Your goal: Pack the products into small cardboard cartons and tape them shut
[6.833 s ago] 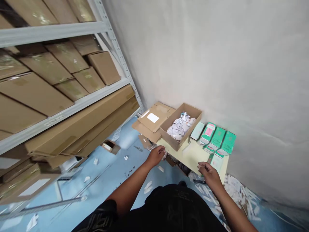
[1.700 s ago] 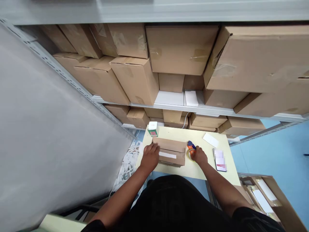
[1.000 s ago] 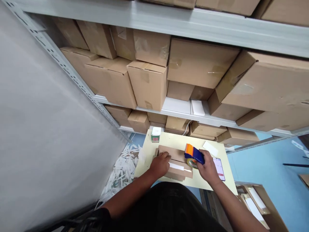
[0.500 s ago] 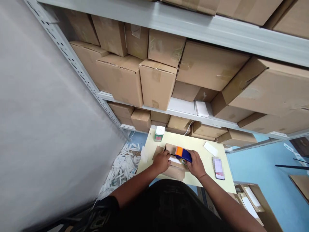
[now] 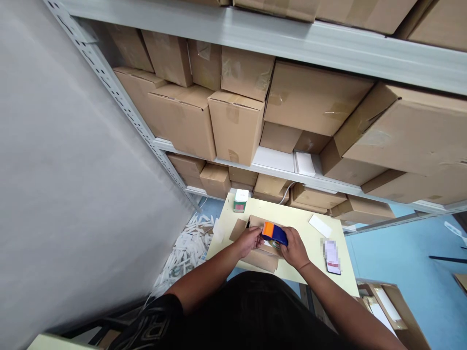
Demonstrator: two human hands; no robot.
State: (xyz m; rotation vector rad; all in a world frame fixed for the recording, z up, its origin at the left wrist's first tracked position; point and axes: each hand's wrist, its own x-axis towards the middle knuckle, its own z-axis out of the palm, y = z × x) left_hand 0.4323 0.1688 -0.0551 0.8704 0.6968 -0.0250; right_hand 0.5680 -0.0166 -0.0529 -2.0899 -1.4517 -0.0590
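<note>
A blue and orange tape dispenser (image 5: pixel 278 235) is gripped by my right hand (image 5: pixel 295 249), its orange end toward the left. My left hand (image 5: pixel 248 241) is at that orange end, fingers pinched together; whatever they pinch is too small to make out. Beneath both hands lies an open cardboard box (image 5: pixel 263 261) with its flaps spread, and one flap (image 5: pixel 238 229) sticks out to the left. Something white shows inside the box, mostly hidden by the dispenser and my hands.
On the pale yellow table (image 5: pixel 302 216) stand a green and white small box (image 5: pixel 240 201), a white flat piece (image 5: pixel 320 226) and a phone (image 5: pixel 332 257). Shelves of cardboard boxes (image 5: pixel 236 127) rise behind. White scraps (image 5: pixel 184 250) cover the floor at left; an open carton (image 5: pixel 396 306) is lower right.
My left hand has moved from the box's left side up to the dispenser's orange end. The dispenser has shifted slightly left in my right hand.
</note>
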